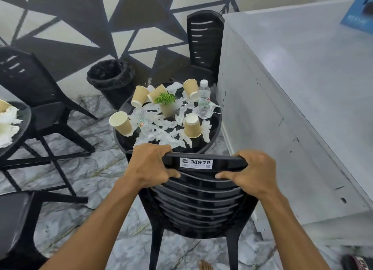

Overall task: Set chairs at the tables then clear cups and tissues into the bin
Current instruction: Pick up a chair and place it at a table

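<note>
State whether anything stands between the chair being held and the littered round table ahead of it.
Nothing visible does. The left hand and right hand grip the chair by its top rail; the table lies directly beyond. The grey counter stands beside the path, not across it.

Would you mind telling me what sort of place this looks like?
Likely a small café or eatery: a round table strewn with cups and tissues, a plastic chair at it, and a lined bin nearby.

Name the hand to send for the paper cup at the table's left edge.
Left, probably. The left hand grips the chair rail nearer that paper cup and the bin; the right hand is farther.
</note>
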The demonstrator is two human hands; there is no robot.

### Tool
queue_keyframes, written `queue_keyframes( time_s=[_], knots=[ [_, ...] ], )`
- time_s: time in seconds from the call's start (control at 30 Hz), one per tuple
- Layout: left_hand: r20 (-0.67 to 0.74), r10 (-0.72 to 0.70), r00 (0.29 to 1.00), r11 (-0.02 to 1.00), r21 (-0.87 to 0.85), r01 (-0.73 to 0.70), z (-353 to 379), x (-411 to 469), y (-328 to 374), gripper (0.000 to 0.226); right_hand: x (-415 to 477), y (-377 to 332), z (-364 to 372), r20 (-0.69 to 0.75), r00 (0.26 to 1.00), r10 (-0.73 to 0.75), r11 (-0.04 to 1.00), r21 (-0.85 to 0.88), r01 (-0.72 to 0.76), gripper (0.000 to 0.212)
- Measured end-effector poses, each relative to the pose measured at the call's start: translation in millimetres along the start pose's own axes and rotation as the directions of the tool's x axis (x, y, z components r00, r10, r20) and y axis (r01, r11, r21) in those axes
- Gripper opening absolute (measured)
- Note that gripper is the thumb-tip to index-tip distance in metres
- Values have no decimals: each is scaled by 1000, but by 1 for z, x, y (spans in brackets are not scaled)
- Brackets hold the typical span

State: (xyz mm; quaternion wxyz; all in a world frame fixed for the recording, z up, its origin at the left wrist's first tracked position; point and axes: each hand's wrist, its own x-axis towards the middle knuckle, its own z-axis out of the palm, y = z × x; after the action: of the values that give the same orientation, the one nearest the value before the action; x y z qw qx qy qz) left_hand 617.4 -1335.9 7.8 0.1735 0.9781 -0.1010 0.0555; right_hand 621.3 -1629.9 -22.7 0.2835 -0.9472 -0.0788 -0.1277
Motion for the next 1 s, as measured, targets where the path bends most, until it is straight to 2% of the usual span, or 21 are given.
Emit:
queue_keyframes(
  time_s=[0.1, 0.27, 0.43, 0.53, 0.77, 1.0],
  knots=[
    [10, -12, 1000, 1000, -9, 12, 5, 8, 1, 52, 11, 6, 4, 11, 1000, 9, 1000, -15, -9, 62],
    [25, -10, 1000, 1000, -25, 11, 24, 17, 7, 54, 19, 13, 6, 11, 1000, 24, 999, 39, -24, 51],
    [82, -60, 995, 997, 53, 56, 7, 16, 6, 54, 27, 3, 5, 23, 1000, -8, 993, 122, 5, 51],
    [1, -39, 999, 996, 83, 39, 6, -13, -2, 53, 17, -2, 11, 7, 996, -85, 988, 133, 83, 53],
    [-164, -53, 985, 995, 73, 65, -8, -20, -28, 50, 52, -21, 33, 87, 982, -169, 962, 231, 145, 53],
    [-302, 13, 953, 998, 65, 7, -1, -40, -54, 47, 61, -37, 46, 6, 949, -315, 923, 234, 305, 52]
  ],
)
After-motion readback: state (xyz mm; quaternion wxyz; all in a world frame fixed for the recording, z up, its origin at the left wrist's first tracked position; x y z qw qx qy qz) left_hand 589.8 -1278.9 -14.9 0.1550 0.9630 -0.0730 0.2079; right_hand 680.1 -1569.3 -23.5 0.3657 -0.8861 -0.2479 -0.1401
